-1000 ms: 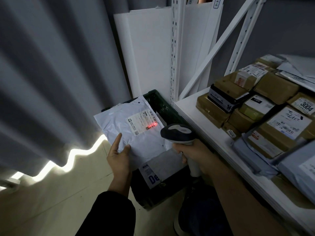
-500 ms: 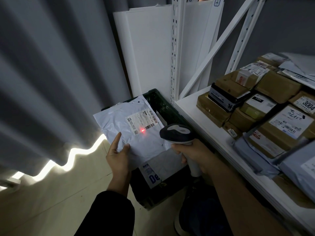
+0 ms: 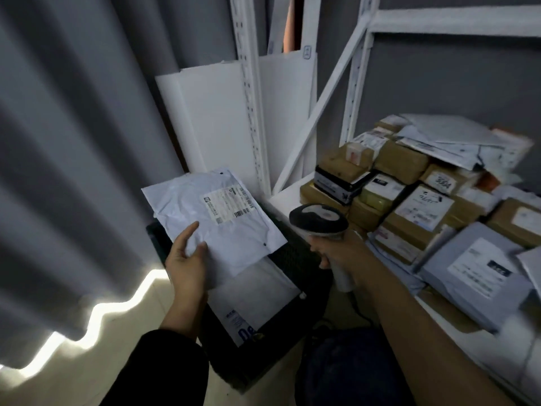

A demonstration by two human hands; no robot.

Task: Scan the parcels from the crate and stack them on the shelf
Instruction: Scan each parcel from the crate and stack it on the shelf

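Left hand point(image 3: 187, 260) grips the white poly mailer point(image 3: 213, 221) at its lower-left corner: thumb on top, index finger laid flat along the face, other fingers underneath. Forearm comes up from bottom centre in a dark sleeve point(image 3: 164, 373). Mailer is held flat, face up, tilted slightly, hovering above the dark crate point(image 3: 295, 259). Its label point(image 3: 229, 208) faces the camera, barcode at the label's right edge.

Right hand point(image 3: 336, 253) is closed round the handle of the barcode scanner point(image 3: 317, 221). Bare forearm runs in from bottom right. Scanner head is just right of the mailer, not touching it, pointing away from the camera. No red spot visible on the label.

One more white parcel point(image 3: 254, 300) lies in the crate under the held mailer, blue print at its near end. Crate sits on the floor, tight against the shelf point(image 3: 285, 197) front corner.

Shelf is to the right, already loaded: brown boxes point(image 3: 401, 162), a box marked 3004 point(image 3: 442, 181), a grey mailer point(image 3: 474, 271) at the near end, white mailers point(image 3: 448, 139) piled at the back. Parts of the pile are motion-blurred.

White boards point(image 3: 216, 118) lean behind the crate against the shelf upright point(image 3: 248, 92). Grey curtain point(image 3: 67, 142) fills the left, light showing under its hem. Diagonal brace point(image 3: 325, 104) crosses the shelf end.
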